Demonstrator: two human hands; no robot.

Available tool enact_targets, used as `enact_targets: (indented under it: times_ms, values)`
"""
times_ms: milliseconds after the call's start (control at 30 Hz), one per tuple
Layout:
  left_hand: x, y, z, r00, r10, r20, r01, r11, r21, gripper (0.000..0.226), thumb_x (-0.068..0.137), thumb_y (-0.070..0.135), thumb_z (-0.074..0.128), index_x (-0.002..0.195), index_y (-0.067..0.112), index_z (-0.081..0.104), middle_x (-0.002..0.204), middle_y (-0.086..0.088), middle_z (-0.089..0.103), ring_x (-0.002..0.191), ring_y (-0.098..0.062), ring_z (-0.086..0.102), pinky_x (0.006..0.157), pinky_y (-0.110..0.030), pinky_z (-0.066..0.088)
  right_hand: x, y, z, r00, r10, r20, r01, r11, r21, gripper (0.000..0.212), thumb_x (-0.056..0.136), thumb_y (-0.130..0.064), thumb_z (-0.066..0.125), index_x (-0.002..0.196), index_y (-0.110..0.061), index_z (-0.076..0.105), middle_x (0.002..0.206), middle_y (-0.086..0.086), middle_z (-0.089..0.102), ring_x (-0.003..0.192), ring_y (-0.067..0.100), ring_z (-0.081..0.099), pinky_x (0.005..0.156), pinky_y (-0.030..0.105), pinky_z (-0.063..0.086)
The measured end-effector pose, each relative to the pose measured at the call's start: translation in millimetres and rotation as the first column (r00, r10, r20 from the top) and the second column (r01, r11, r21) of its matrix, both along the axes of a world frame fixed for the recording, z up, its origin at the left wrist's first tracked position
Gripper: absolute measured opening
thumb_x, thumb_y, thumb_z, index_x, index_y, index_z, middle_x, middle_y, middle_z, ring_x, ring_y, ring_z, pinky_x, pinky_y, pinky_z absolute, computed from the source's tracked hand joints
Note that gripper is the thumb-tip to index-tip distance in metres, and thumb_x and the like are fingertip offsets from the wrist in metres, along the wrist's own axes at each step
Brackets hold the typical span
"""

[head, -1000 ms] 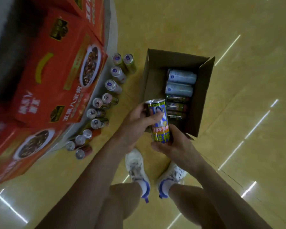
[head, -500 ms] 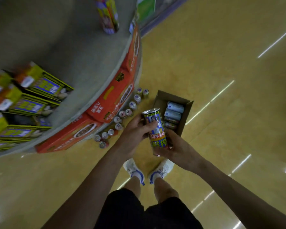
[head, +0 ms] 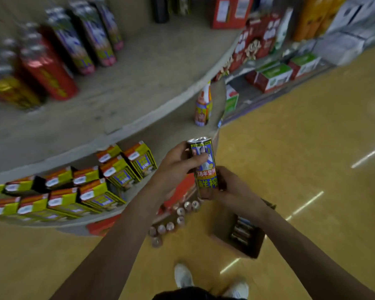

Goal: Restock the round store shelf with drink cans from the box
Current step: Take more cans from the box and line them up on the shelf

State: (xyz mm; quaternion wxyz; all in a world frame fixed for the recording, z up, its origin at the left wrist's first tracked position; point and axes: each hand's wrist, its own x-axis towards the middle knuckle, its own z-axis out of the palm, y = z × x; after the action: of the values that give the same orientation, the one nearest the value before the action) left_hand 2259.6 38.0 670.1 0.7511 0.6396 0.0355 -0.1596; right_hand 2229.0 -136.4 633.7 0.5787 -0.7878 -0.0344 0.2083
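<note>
Left hand [head: 175,163] and right hand [head: 233,191] have raised the can [head: 204,167], seemingly near shelf [head: 152,79].

bare arms [head: 108,245]; white shoes [head: 183,276]; dark shorts [head: 182,295].

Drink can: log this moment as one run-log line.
drink can: upright, unshelved | left hand: grips upper part | right hand: grips base | box: on floor, not empty | round shelf: ahead

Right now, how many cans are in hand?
1: the can, upright, left hand gripping its upper half, right hand holding its base. Another may be hidden behind it.
</note>
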Motion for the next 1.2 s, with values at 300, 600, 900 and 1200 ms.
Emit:
enact_targets:
  times_ms: [300,600,900,1200]
  values:
    - [15,89,60,0.966,0.081,0.245,-0.093,0.995,0.034,0.031,0.091,0.003,0.068,0.122,0.006,0.062,0.102,-0.005,0.073,0.095,-0.015,0.07,0.08,-0.026,0.056,41,84,50,0.983,0.087,0.163,-0.098,0.993,0.061,0.052,0.082,-0.021,0.083,0.126,-0.02,0.055,0.105,-0.002,0.074,0.095,0.013,0.072,0.087,0.038,0.059]
    - [27,150,90,0.922,0.196,0.335,-0.214,0.977,0.019,0.037,0.091,0.001,0.067,0.124,0.015,0.063,0.106,-0.004,0.071,0.096,-0.013,0.069,0.081,-0.028,0.057,94,149,72,0.93,0.207,0.303,-0.223,0.974,0.022,0.046,0.082,-0.015,0.082,0.12,-0.022,0.057,0.104,0.0,0.075,0.098,0.02,0.072,0.086,0.036,0.059]
    - [74,168,109,0.891,0.263,0.371,-0.312,0.947,0.078,0.043,0.092,0.004,0.069,0.133,0.016,0.059,0.117,-0.011,0.071,0.101,-0.016,0.069,0.087,-0.032,0.058,168,176,83,0.893,0.289,0.346,-0.317,0.948,0.027,0.058,0.067,-0.041,0.082,0.118,-0.028,0.057,0.107,-0.002,0.075,0.099,0.017,0.072,0.094,0.051,0.055]
    - [164,145,102,0.833,0.358,0.422,-0.441,0.89,0.116,0.052,0.09,0.004,0.072,0.138,0.015,0.056,0.125,-0.007,0.07,0.115,-0.017,0.067,0.094,-0.031,0.057,268,167,83,0.865,0.322,0.384,-0.337,0.941,-0.029,0.056,0.066,-0.037,0.082,0.117,-0.029,0.061,0.106,-0.008,0.075,0.098,0.011,0.071,0.094,0.044,0.055]
